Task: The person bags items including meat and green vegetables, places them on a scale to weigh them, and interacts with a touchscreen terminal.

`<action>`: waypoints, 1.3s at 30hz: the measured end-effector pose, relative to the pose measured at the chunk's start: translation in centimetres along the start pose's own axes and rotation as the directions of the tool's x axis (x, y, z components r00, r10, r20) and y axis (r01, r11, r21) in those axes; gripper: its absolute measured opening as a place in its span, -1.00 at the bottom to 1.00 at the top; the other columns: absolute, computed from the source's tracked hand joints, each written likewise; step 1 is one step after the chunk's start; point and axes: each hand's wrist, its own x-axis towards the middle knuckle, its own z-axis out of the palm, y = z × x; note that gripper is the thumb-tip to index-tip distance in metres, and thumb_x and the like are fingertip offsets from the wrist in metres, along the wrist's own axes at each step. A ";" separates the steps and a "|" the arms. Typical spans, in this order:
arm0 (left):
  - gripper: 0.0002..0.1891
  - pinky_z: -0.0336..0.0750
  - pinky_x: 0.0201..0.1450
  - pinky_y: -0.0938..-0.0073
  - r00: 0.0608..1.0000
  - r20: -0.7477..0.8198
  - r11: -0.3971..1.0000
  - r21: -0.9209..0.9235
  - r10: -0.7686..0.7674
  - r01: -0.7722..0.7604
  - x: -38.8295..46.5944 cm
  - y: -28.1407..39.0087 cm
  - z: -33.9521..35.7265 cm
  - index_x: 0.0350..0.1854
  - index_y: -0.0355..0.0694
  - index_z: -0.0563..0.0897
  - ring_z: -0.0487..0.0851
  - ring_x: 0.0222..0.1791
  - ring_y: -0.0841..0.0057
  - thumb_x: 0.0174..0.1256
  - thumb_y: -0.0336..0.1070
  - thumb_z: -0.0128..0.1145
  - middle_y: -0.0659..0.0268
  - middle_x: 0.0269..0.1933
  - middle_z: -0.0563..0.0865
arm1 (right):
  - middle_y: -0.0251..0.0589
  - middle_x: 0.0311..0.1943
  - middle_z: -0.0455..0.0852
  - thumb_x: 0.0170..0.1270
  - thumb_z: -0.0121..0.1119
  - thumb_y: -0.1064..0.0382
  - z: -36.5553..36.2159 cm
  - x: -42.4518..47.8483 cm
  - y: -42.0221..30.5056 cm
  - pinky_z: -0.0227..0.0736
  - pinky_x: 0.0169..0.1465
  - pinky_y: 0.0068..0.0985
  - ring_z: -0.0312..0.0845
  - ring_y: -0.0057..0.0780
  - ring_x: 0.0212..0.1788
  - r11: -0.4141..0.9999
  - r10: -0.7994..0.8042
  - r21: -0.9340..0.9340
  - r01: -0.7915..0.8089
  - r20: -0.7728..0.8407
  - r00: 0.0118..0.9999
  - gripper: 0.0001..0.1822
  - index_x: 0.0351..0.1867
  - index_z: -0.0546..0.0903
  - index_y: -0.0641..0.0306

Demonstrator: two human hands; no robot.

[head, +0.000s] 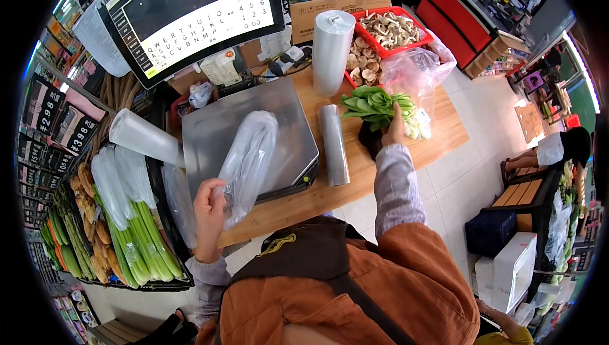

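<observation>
My left hand grips the near end of a clear plastic bag. The bag stretches over the steel plate of a weighing scale. In my right hand is a bunch of leafy greens, its dark leaves to the left and pale stems to the right. Beside it is a clear plastic bag with a white label at its lower end. Something dark, partly hidden, lies under the leaves. A roll of plastic bags lies between the scale and my right hand.
A touchscreen stands behind the scale. Near it are an upright bag roll, a red basket of mushrooms and a cardboard box. At left, another roll overhangs a crate with bagged celery. Other people are partly visible.
</observation>
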 end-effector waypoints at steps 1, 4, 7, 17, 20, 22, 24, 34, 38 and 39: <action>-0.79 0.30 -0.42 0.68 1.000 0.010 0.999 0.044 0.018 -0.019 0.0 0.5 0.0 -0.24 -0.27 0.58 0.43 -0.50 0.68 0.13 -0.61 -0.06 0.31 -0.22 0.53 | -0.20 -0.23 0.64 0.13 0.26 0.08 0.3 -1.9 -1.0 0.57 -0.26 -0.40 0.62 -0.37 -0.26 1.000 -0.003 0.014 0.002 0.051 0.999 -0.56 -0.05 0.50 0.29; -0.75 0.29 -0.43 0.69 0.997 0.053 0.989 0.134 0.050 -0.057 0.8 2.0 0.5 -0.34 -0.26 0.63 0.44 -0.50 0.64 0.11 -0.64 -0.12 0.29 -0.22 0.53 | -0.20 -0.09 0.60 0.24 0.05 -0.11 0.7 -5.6 -3.8 0.51 -0.06 -0.35 0.55 -0.35 -0.06 0.999 0.012 0.026 -0.021 0.281 0.960 -0.50 0.04 0.46 0.22; -0.71 0.29 -0.43 0.66 0.995 0.077 0.981 0.181 0.058 -0.071 0.9 1.7 0.2 -0.34 -0.25 0.65 0.45 -0.50 0.59 0.09 -0.67 -0.14 0.27 -0.26 0.54 | -0.05 0.02 0.53 0.21 -0.01 -0.25 2.5 -9.9 -6.1 0.41 0.10 -0.19 0.48 -0.16 0.03 0.971 0.098 0.153 -0.186 0.456 0.885 -0.35 0.14 0.41 0.20; -0.61 0.43 -0.26 0.29 0.992 0.087 0.876 0.467 0.092 -0.122 2.1 3.1 0.5 0.02 -0.20 0.53 0.55 -0.37 0.15 0.06 -0.45 0.04 0.06 -0.21 0.52 | 0.04 -0.03 0.53 0.22 -0.08 -0.33 10.8 -20.0 -5.7 0.55 -0.09 -0.08 0.58 -0.08 -0.15 0.821 0.309 0.053 -0.568 0.796 0.521 -0.23 0.22 0.30 0.30; -0.51 0.43 -0.18 0.26 0.987 0.155 0.885 0.463 -0.034 -0.042 2.4 4.2 0.6 0.12 -0.21 0.45 0.56 -0.29 0.10 0.04 -0.43 0.07 0.00 -0.15 0.52 | 0.09 0.14 0.38 0.24 -0.05 -0.27 12.4 -19.5 -3.7 0.58 -0.10 -0.10 0.55 0.00 -0.10 0.771 0.311 -0.112 -0.627 0.925 0.217 -0.21 0.32 0.15 0.25; -0.49 0.43 -0.14 0.27 0.990 0.136 0.898 0.429 0.043 -0.098 2.2 3.5 0.4 0.14 -0.21 0.44 0.55 -0.23 0.07 0.03 -0.43 0.09 -0.02 -0.13 0.52 | 0.09 0.12 0.40 0.27 -0.06 -0.23 14.3 -22.5 -2.2 0.56 -0.02 -0.13 0.53 -0.04 -0.04 0.673 0.446 -0.230 -0.703 0.884 0.138 -0.25 0.32 0.16 0.23; -0.47 0.42 -0.10 0.28 0.988 0.131 0.912 0.392 0.079 -0.124 2.2 3.1 0.1 0.16 -0.22 0.42 0.54 -0.18 0.05 0.03 -0.43 0.10 -0.04 -0.10 0.52 | 0.09 0.11 0.42 0.27 -0.05 -0.21 15.4 -23.6 -0.8 0.54 0.01 -0.13 0.53 -0.09 -0.02 0.587 0.535 -0.313 -0.747 0.842 0.068 -0.28 0.30 0.21 0.23; -0.38 0.35 0.16 0.41 0.988 0.154 0.989 0.145 -0.009 -0.014 1.3 3.8 -1.5 0.25 -0.28 0.34 0.44 0.20 0.28 0.04 -0.49 0.14 0.04 0.16 0.48 | 0.06 0.08 0.47 0.26 0.01 -0.14 16.9 -26.5 1.1 0.54 -0.07 -0.46 0.54 -0.34 -0.06 0.607 0.736 -0.685 -0.403 0.676 -0.041 -0.32 0.28 0.26 0.26; -0.39 0.32 0.19 0.44 0.988 0.147 0.998 -0.025 -0.051 0.055 0.8 4.3 -1.7 0.27 -0.29 0.32 0.41 0.23 0.33 0.06 -0.52 0.10 0.07 0.18 0.47 | 0.05 0.07 0.47 0.24 0.02 -0.18 16.7 -27.5 2.0 0.55 -0.06 -0.43 0.54 -0.31 -0.04 0.614 0.654 -0.567 -0.549 0.755 -0.049 -0.29 0.30 0.22 0.19; -0.39 0.30 0.20 0.44 0.988 0.148 0.999 -0.014 -0.040 0.043 0.7 4.2 -1.9 0.27 -0.28 0.32 0.40 0.23 0.34 0.06 -0.53 0.10 0.08 0.18 0.47 | 0.04 0.06 0.48 0.24 0.02 -0.18 16.6 -27.4 2.3 0.55 -0.06 -0.41 0.54 -0.30 -0.03 0.621 0.633 -0.547 -0.561 0.772 -0.052 -0.30 0.29 0.23 0.19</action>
